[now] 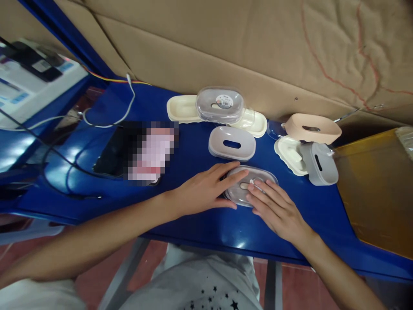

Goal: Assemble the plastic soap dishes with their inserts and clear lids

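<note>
A grey oval soap box (pixel 237 192) with a clear lid lies on the blue table in front of me. My left hand (pixel 209 187) grips its left end, fingers along the far side and top, thumb at the near side. The fingers of my right hand (pixel 274 206) rest outstretched and flat on the lid's right half, partly covering a small white label. Just beyond sits a grey oval tray (pixel 214 144) with a slot in it. Farther back, another lidded soap box (pixel 204 105) with a round label rests on cream oval trays (pixel 182 110).
To the right are a peach slotted tray (pixel 293 125), a cream scalloped piece (pixel 285 148) and a tilted grey slotted tray (pixel 327 168). A yellow-brown box (pixel 377 189) stands at the right edge. A pixelated phone-like device (pixel 111 153) and cables lie left. Brown paper covers the back.
</note>
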The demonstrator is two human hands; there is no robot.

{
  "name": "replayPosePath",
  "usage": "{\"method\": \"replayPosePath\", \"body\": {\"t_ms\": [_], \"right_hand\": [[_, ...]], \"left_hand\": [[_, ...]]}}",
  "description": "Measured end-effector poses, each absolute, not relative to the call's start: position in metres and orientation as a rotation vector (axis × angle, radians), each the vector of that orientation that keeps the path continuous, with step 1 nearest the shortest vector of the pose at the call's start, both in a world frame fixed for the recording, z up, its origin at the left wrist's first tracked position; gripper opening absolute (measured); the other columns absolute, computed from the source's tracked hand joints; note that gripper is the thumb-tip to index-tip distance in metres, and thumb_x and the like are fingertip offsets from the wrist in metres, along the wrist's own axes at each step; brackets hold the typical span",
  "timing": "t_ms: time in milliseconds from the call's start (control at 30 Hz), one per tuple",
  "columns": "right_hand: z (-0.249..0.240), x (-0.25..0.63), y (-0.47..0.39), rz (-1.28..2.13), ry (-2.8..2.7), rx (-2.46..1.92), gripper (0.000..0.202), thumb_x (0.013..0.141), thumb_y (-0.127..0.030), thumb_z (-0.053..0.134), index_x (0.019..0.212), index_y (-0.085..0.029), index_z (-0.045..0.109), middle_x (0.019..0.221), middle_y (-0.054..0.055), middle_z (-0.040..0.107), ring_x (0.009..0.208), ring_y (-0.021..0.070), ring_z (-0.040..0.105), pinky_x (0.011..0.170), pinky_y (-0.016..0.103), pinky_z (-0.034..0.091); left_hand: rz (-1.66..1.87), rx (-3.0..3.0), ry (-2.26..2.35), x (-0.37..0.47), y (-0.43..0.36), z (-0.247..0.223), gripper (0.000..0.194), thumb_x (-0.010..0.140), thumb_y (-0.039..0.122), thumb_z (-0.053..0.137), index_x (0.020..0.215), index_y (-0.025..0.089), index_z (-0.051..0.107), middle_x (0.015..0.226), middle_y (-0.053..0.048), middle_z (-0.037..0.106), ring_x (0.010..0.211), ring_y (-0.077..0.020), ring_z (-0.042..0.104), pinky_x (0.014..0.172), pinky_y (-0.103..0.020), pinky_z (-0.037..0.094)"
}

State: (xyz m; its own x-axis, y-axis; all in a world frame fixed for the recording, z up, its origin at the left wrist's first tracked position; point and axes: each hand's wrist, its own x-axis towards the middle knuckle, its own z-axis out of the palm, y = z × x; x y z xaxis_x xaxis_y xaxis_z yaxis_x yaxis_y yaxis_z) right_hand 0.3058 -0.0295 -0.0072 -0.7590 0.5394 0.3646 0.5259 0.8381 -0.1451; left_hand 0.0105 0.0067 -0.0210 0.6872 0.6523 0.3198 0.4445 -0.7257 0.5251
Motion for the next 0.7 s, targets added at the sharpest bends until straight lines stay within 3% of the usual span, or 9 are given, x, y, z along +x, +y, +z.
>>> {"method": "replayPosePath", "body": {"t_ms": [267,433,567,633,700], "right_hand": [[-0.003,0.3,-0.026,0.04,-2.591,-0.8,0.079,0.107,-0.01,0.066,0.175,-0.023,0.029,0.155,0.007,0.067,0.153,0.0232,0.056,0.133,0.049,0.044],[-0.002,0.303,-0.027,0.072,-2.633,-0.767,0.082,0.106,-0.018,0.071,0.175,-0.023,0.028,0.156,0.007,0.067,0.153,0.0232,0.057,0.131,0.049,0.047],[-0.005,0.308,-0.031,0.106,-2.676,-0.728,0.074,0.106,-0.009,0.066,0.172,-0.025,0.037,0.16,0.004,0.063,0.158,0.0202,0.051,0.134,0.046,0.043],[-0.006,0.31,-0.032,0.095,-2.652,-0.75,0.07,0.106,-0.014,0.069,0.169,-0.028,0.043,0.164,0.003,0.06,0.16,0.0215,0.048,0.137,0.048,0.038],[-0.007,0.312,-0.03,0.088,-2.586,-0.836,0.075,0.103,-0.028,0.077,0.169,-0.032,0.043,0.173,0.006,0.049,0.164,0.029,0.042,0.138,0.059,0.032]], "left_hand": [[0.686,2.465,0.846,0.014,0.008,-0.021,0.109,0.091,0.043,0.09,0.174,0.024,0.023,0.168,-0.025,0.047,0.154,-0.0416,0.052,0.122,-0.062,0.052],[0.674,2.449,0.842,0.012,0.009,-0.02,0.105,0.092,0.043,0.089,0.173,0.026,0.026,0.168,-0.024,0.047,0.154,-0.0404,0.052,0.123,-0.061,0.052],[0.675,2.438,0.845,0.012,0.008,-0.019,0.103,0.091,0.043,0.09,0.172,0.024,0.03,0.163,-0.023,0.052,0.152,-0.0395,0.054,0.123,-0.06,0.052],[0.686,2.429,0.85,0.012,0.009,-0.02,0.1,0.092,0.044,0.089,0.171,0.026,0.031,0.162,-0.022,0.053,0.15,-0.0388,0.056,0.122,-0.059,0.053],[0.7,2.428,0.852,0.011,0.009,-0.021,0.097,0.092,0.046,0.088,0.171,0.027,0.033,0.16,-0.021,0.055,0.149,-0.0382,0.057,0.121,-0.058,0.054]]}}
